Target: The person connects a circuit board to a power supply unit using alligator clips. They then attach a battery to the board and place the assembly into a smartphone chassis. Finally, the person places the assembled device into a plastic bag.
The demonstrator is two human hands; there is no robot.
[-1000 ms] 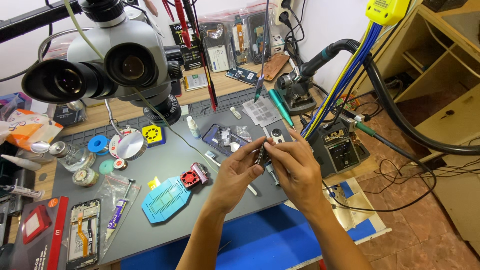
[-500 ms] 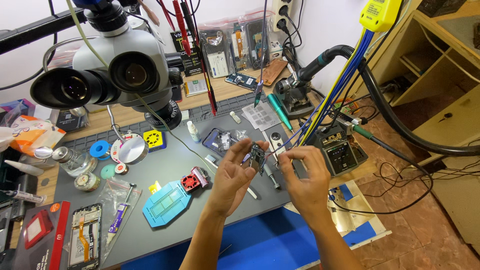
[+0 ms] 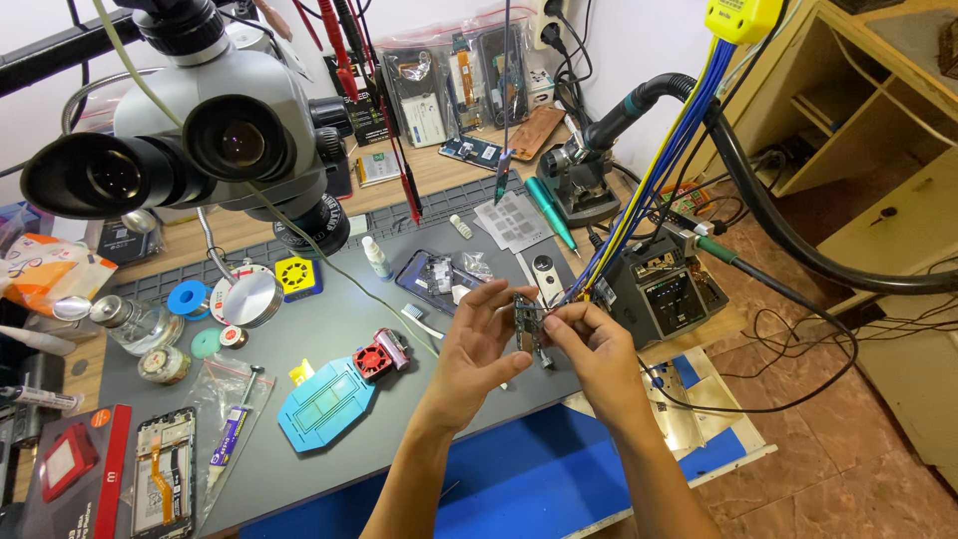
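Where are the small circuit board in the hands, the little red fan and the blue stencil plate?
small circuit board [image 3: 526,321]: head view, on its upper half, between the fingertips.
red fan [image 3: 373,360]: head view, on its hub.
blue stencil plate [image 3: 326,401]: head view, on its centre.

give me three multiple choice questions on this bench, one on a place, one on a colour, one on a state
1. Where is the small green circuit board?
A. between both hands above the grey mat
B. under the microscope
C. on the floor

2. What colour is the flat hexagonal stencil plate?
A. red
B. light blue
C. yellow

3. How is the board held?
A. lying loose
B. pinched by the fingers of the left hand and the right hand
C. clamped in a vice

A: it sits between the hands.
B: the plate is light blue.
B: both hands' fingers grip its edges.
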